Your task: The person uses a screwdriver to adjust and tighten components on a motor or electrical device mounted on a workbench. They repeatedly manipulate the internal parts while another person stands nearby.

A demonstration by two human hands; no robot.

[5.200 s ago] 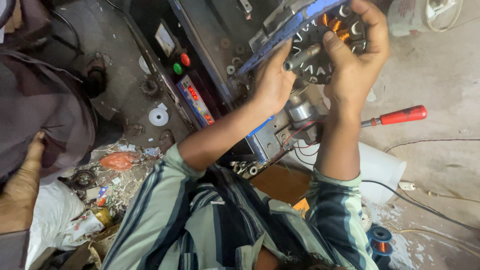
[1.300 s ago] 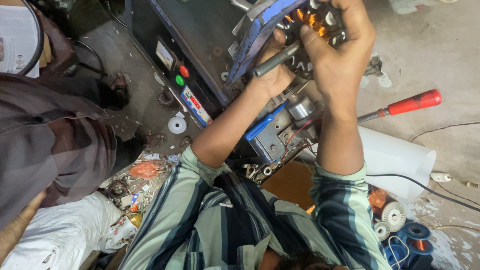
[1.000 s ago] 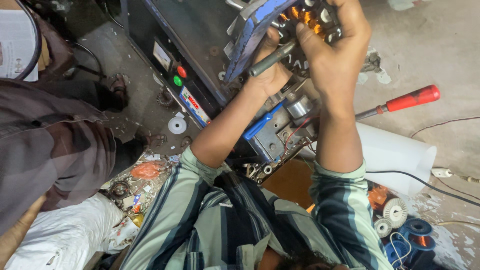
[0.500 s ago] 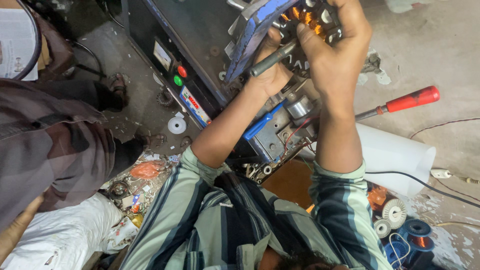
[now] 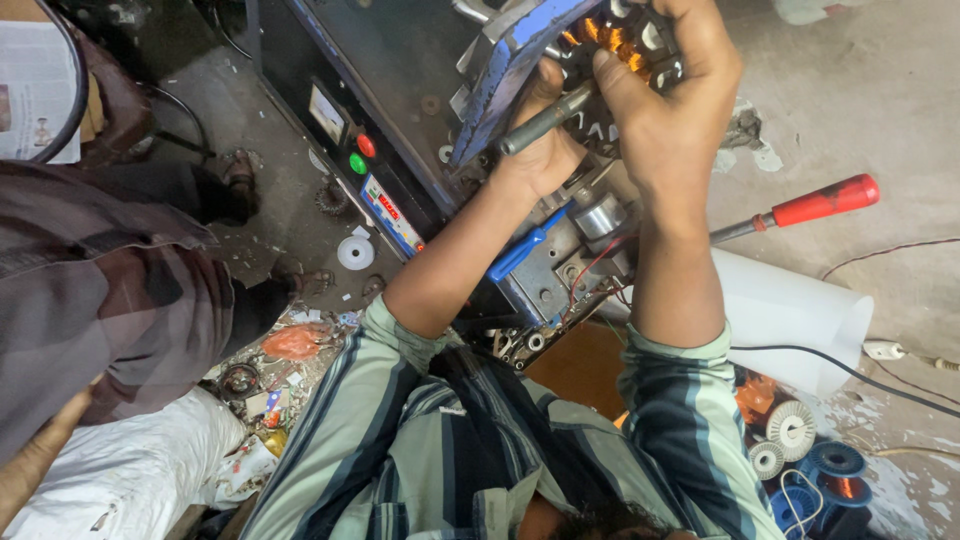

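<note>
The right hand [image 5: 668, 110] closes its grip over the rim of a motor stator [image 5: 625, 45], fingers curled across the copper windings [image 5: 600, 35], while the left hand [image 5: 545, 150] wraps a steel rod [image 5: 545, 117] that points toward eight o'clock out of the fist. The stator sits at twelve o'clock in the view, up against a blue metal frame [image 5: 510, 75] on a dark winding machine [image 5: 400, 120]; judging from the two-handed clasp, the hands steady the core so that it does not turn or slip. Both forearms rise nearly straight from the striped sleeves [image 5: 660, 420] toward twelve o'clock, elbows bent close to the body, wrists tipped inward so the hands meet around the core. On the machine's front panel a green button [image 5: 357, 163] and a red button [image 5: 367, 146] lie at ten o'clock from the left forearm. A red-handled screwdriver [image 5: 800, 208] lies at three o'clock of the right forearm, above a white sheet [image 5: 790, 320]. Spools of wire [image 5: 800, 450] sit on the floor at five o'clock. Another person in a dark checked shirt [image 5: 100, 300] stands at nine o'clock, well apart from the work.
</note>
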